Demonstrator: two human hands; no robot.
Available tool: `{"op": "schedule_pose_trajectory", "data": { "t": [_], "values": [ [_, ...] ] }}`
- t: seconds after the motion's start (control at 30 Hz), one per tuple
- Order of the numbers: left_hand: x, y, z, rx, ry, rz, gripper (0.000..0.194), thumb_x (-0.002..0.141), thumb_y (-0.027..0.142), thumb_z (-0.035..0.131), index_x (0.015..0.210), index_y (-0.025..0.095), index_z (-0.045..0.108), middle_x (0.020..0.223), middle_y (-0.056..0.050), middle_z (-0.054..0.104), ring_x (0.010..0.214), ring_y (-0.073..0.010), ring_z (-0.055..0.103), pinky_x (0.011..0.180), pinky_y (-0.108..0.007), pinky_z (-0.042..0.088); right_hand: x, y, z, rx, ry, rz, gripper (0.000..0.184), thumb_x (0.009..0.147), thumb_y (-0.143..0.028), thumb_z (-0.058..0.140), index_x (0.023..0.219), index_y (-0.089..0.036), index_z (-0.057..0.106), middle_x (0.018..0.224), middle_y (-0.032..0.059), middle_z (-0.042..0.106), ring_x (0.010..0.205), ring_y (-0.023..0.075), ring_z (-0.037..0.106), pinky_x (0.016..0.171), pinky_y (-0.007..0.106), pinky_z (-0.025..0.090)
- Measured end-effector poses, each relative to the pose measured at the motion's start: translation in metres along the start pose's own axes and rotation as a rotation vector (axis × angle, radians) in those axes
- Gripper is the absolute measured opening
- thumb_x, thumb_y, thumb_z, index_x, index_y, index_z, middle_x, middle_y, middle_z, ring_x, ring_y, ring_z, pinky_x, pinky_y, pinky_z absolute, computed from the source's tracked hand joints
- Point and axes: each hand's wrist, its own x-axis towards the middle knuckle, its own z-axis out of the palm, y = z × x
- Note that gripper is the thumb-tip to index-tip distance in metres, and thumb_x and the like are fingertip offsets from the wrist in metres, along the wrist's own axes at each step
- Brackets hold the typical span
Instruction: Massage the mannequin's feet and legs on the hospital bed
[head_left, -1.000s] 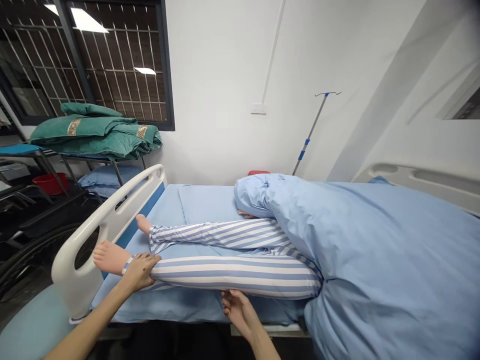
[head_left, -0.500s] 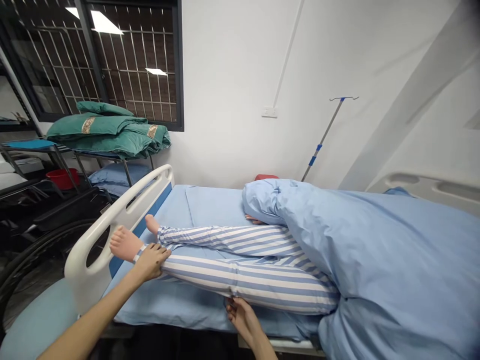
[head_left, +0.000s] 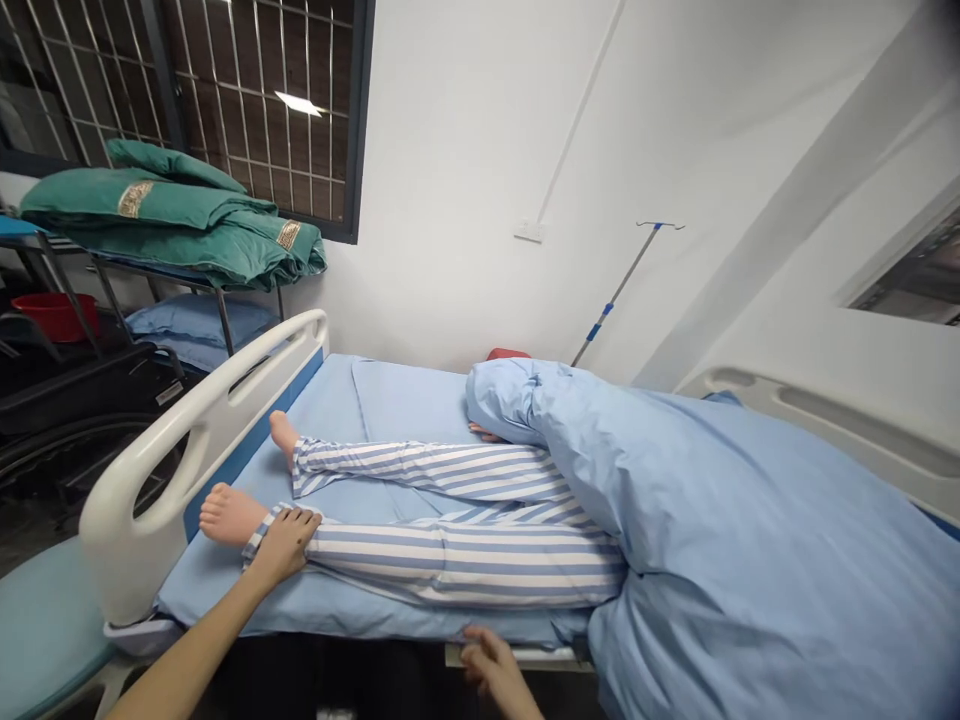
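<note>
Two legs in blue-and-white striped trousers (head_left: 480, 560) lie stretched out on a bed, bare feet toward the footboard. My left hand (head_left: 285, 545) is wrapped over the near lower leg just above the ankle, close to the bare near foot (head_left: 231, 515). The far foot (head_left: 283, 436) rests on the sheet, apart from my hands. My right hand (head_left: 491, 665) is off the leg at the near mattress edge, fingers apart and holding nothing. A light-blue quilt (head_left: 697, 500) covers the upper body, and a few fingertips (head_left: 486, 432) show at its edge.
A white footboard (head_left: 202, 440) stands at the left, with a pale green seat (head_left: 56, 610) and a wheelchair (head_left: 90, 410) beyond it. Green folded bedding (head_left: 180, 220) lies on a rack under the window. An IV pole (head_left: 619, 290) leans behind the bed.
My right hand has left the underside of the near knee and moved down to the bed edge. The near leg now lies lower and flatter, with my left hand still on it.
</note>
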Motion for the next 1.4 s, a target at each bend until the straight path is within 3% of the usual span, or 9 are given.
{"op": "schedule_pose_trajectory", "data": {
  "t": [0.1,0.2,0.37,0.6,0.8,1.03,1.13,1.27,1.4],
  "values": [
    [-0.002,0.003,-0.002,-0.022,-0.004,-0.018,0.052,0.06,0.008,0.046,0.111,0.018,0.053,0.108,-0.012,0.057,0.103,-0.0272,0.045,0.089,-0.04,0.029,0.002,-0.048,0.004,-0.242,0.021,-0.272,0.027,0.065,-0.036,0.063,0.086,-0.018,0.064,0.062,0.0014,0.057,0.058,0.0161,0.052,0.054,0.027,0.037],
    [-0.003,0.005,-0.006,-0.027,0.018,-0.028,0.051,0.06,0.007,0.045,0.11,0.016,0.053,0.106,-0.012,0.056,0.101,-0.027,0.045,0.089,-0.039,0.028,0.01,-0.093,0.024,-0.537,0.073,-0.527,0.024,0.075,-0.033,0.057,0.093,-0.02,0.065,0.081,0.0059,0.061,0.076,0.02,0.055,0.072,0.032,0.04],
    [-0.004,0.005,-0.004,-0.026,0.033,-0.029,0.052,0.06,0.008,0.045,0.112,0.015,0.053,0.105,-0.012,0.057,0.099,-0.0268,0.046,0.087,-0.039,0.029,0.024,-0.121,0.069,-0.981,0.186,-0.778,0.02,0.08,-0.024,0.052,0.096,-0.025,0.064,0.099,0.0078,0.056,0.093,0.023,0.047,0.083,0.035,0.036],
    [-0.003,0.007,-0.005,-0.025,0.012,-0.058,0.049,0.061,0.008,0.046,0.109,0.015,0.053,0.103,-0.013,0.056,0.098,-0.027,0.046,0.085,-0.04,0.029,0.041,-0.106,0.084,-1.021,0.264,-0.812,0.017,0.085,-0.019,0.041,0.078,-0.019,0.056,0.086,0.0066,0.053,0.082,0.019,0.046,0.075,0.031,0.035],
    [-0.002,0.009,-0.008,-0.061,-0.023,-0.077,0.048,0.064,0.008,0.047,0.112,0.015,0.052,0.104,-0.014,0.055,0.099,-0.0273,0.047,0.087,-0.04,0.028,0.047,-0.131,0.097,-0.926,0.237,-0.799,0.017,0.086,-0.023,0.036,0.077,-0.019,0.049,0.078,0.0044,0.054,0.076,0.0175,0.046,0.069,0.029,0.035],
    [-0.002,0.008,-0.006,-0.083,-0.039,-0.096,0.049,0.064,0.008,0.048,0.112,0.015,0.05,0.106,-0.014,0.054,0.101,-0.0277,0.045,0.088,-0.041,0.029,0.051,-0.144,0.111,-1.059,0.169,-0.848,0.018,0.085,-0.026,0.039,0.082,-0.018,0.055,0.083,0.0068,0.057,0.082,0.0196,0.05,0.076,0.032,0.036],
    [-0.001,0.01,-0.007,-0.084,-0.052,-0.102,0.048,0.065,0.008,0.047,0.113,0.013,0.049,0.106,-0.015,0.053,0.101,-0.0281,0.046,0.089,-0.042,0.029,0.055,-0.149,0.135,-1.064,0.118,-0.903,0.02,0.085,-0.028,0.042,0.093,-0.018,0.057,0.092,0.0084,0.059,0.088,0.0213,0.051,0.08,0.033,0.036],
    [-0.007,0.016,-0.007,-0.097,-0.057,-0.099,0.056,0.062,0.01,0.05,0.118,0.015,0.045,0.116,-0.016,0.049,0.109,-0.0298,0.042,0.095,-0.046,0.027,0.063,-0.157,0.185,-1.052,-0.048,-0.949,0.03,0.083,-0.034,0.048,0.106,-0.017,0.055,0.103,0.0088,0.06,0.096,0.0217,0.051,0.084,0.031,0.036],
    [-0.036,0.024,0.004,-0.143,0.136,-0.213,0.076,0.059,0.006,0.049,0.13,0.023,0.03,0.138,-0.014,0.03,0.128,-0.0308,0.024,0.103,-0.05,0.02,0.073,-0.145,0.217,-1.126,-0.133,-0.858,0.04,0.083,-0.044,0.047,0.11,-0.017,0.056,0.103,0.01,0.061,0.097,0.0226,0.054,0.082,0.03,0.037]
  ]
}}
